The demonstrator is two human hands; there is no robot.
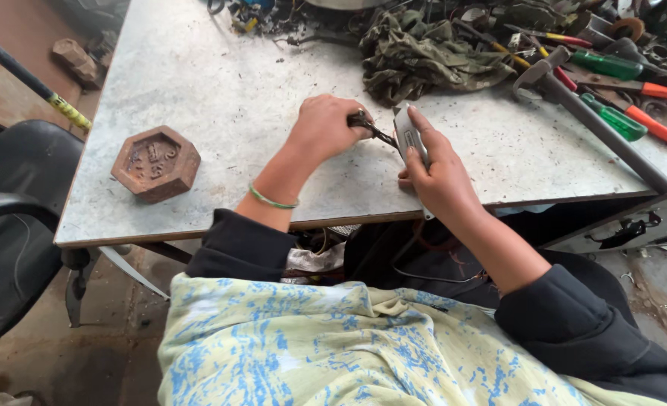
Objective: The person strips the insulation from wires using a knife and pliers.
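My left hand (pixel 324 126) is curled into a grip pressed together around the dark handle of a small pointed tool (pixel 371 129), whose thin metal tip pokes out toward the right. My right hand (pixel 435 177) wraps a grey, flat handheld device (pixel 410 135), thumb along one side and fingers down the back, holding it upright on its edge with its lower end resting on the surface (pixel 221 98). The tool tip meets the side of the device near its upper half; I cannot tell whether it sits in a seam or only touches the casing.

I judge the device to be light, rigid and rather smooth-sided, so it could slip or twist if held only at the top; taking it along the long edges, low down, looks steadier. The tool seems stiff and thin, best gripped close to the tip for control.

Both hands work near the front edge of the grey speckled surface. To the left sits a rusty hexagonal iron weight (pixel 155 162), well apart. Behind the hands lies a crumpled camouflage cloth (pixel 416 56), and to the right a long hammer (pixel 589 124) among green-handled screwdrivers (pixel 612 66) and orange-handled tools (pixel 660 129). A black chair (pixel 14 218) stands at the left.
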